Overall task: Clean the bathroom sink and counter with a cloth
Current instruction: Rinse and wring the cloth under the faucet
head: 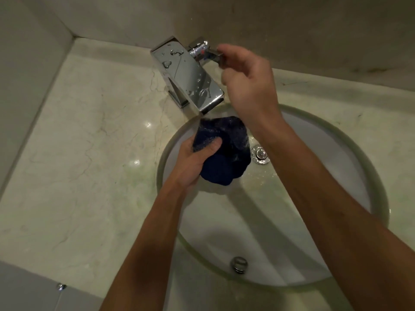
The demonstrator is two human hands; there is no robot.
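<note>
My left hand [193, 162] grips a bunched dark blue cloth [224, 153] over the round white sink [350, 167], right under the spout of the chrome faucet [186, 70]. The cloth looks wet and water glistens on it. My right hand [244, 79] reaches past the faucet, and its fingers pinch the faucet handle [213, 55] at the back. The marble counter [89, 142] spreads to the left of the basin.
The chrome drain [260, 154] sits just right of the cloth, and an overflow fitting [239, 264] is on the basin's near wall. Walls close in the counter at the back and left. A small metal stud [61, 286] shows at the lower left.
</note>
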